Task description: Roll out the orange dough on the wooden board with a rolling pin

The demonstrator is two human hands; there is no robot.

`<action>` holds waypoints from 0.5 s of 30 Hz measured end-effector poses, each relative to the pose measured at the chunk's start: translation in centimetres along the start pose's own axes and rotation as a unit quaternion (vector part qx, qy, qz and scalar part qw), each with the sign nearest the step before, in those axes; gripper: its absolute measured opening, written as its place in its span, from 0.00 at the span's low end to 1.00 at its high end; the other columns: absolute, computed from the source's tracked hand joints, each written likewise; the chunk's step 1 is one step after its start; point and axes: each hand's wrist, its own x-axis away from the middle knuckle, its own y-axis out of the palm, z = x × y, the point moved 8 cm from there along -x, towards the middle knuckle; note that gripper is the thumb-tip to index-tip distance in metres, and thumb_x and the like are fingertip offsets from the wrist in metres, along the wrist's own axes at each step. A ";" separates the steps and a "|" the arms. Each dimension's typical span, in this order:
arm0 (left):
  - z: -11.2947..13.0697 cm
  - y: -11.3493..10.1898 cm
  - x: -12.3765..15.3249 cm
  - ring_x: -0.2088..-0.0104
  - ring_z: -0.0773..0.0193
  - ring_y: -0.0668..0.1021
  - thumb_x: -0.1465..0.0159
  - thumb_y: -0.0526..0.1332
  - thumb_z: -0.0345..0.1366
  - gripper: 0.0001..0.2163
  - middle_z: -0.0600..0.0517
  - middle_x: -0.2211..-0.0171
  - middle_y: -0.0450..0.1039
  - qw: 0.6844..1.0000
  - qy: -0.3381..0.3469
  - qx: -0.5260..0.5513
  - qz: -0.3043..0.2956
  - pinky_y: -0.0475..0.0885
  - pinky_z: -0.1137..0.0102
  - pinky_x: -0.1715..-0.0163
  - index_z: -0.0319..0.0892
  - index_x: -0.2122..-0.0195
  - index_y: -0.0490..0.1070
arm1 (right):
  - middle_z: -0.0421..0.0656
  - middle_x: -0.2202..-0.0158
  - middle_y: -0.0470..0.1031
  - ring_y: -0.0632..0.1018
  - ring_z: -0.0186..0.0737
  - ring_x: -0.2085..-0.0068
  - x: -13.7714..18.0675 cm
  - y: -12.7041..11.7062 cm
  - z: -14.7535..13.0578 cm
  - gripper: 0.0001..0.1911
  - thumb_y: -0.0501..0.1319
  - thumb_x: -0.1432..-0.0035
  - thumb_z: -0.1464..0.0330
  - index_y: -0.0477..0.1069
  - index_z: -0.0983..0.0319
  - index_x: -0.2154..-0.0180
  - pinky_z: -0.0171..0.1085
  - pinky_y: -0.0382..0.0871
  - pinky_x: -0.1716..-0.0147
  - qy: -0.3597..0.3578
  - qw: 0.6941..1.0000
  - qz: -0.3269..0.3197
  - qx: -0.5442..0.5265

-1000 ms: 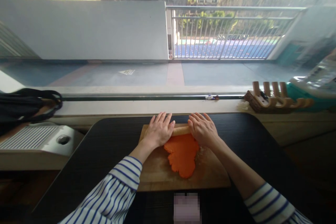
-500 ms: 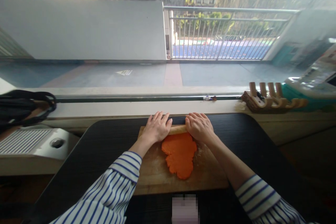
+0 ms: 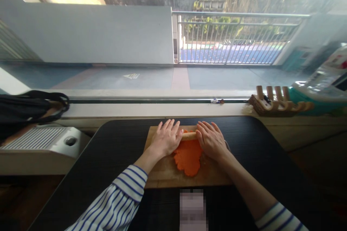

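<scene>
A flat, ragged-edged sheet of orange dough (image 3: 188,158) lies on a wooden board (image 3: 157,180) in the head view. Across the dough's far part runs a pale wooden rolling pin (image 3: 189,136), with a strip of orange showing beyond it. My left hand (image 3: 167,139) rests over the pin's left end, fingers stretched forward. Over the right end lies my right hand (image 3: 211,139), its fingers also extended. Both palms press on the pin without wrapping round it; its two ends are hidden beneath them.
The board sits on a black table (image 3: 119,158) by a window ledge (image 3: 141,110). A wooden rack with pegs (image 3: 276,104) and a teal container (image 3: 306,95) stand at right. At left are a black bag (image 3: 24,106) and a white grooved unit (image 3: 54,144).
Both hands and the rolling pin have come back toward me from the dough's far edge, uncovering orange dough behind the pin. The camera view has shifted slightly.
</scene>
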 end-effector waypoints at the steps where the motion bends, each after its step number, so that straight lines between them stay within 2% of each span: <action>1: 0.2 0.0 0.3 0.36 0.53 0.59 0.30 0.37 0.47 0.28 0.42 0.37 0.58 1.000 0.003 0.003 -0.005 0.51 0.51 0.38 0.38 0.36 0.57 | 0.46 0.43 0.70 0.67 0.44 0.40 0.4 -0.1 -0.1 0.23 0.42 0.31 0.64 0.68 0.64 0.45 0.48 0.51 0.39 0.000 1.000 -0.002 -0.001; 8: 0.9 0.3 1.8 0.35 0.52 0.57 0.30 0.38 0.49 0.28 0.42 0.35 0.53 0.999 0.028 0.011 -0.032 0.51 0.52 0.37 0.37 0.36 0.55 | 0.46 0.42 0.68 0.66 0.42 0.40 2.7 -0.7 -0.6 0.21 0.45 0.32 0.65 0.66 0.64 0.44 0.43 0.53 0.40 0.000 1.000 0.010 -0.013; 15: 1.9 -0.1 4.2 0.36 0.52 0.60 0.30 0.41 0.48 0.27 0.41 0.36 0.56 0.997 0.068 -0.001 0.039 0.55 0.51 0.38 0.36 0.37 0.57 | 0.46 0.41 0.68 0.67 0.42 0.40 5.5 -1.9 -1.7 0.21 0.47 0.33 0.66 0.64 0.62 0.42 0.44 0.54 0.40 -0.020 0.999 0.040 -0.024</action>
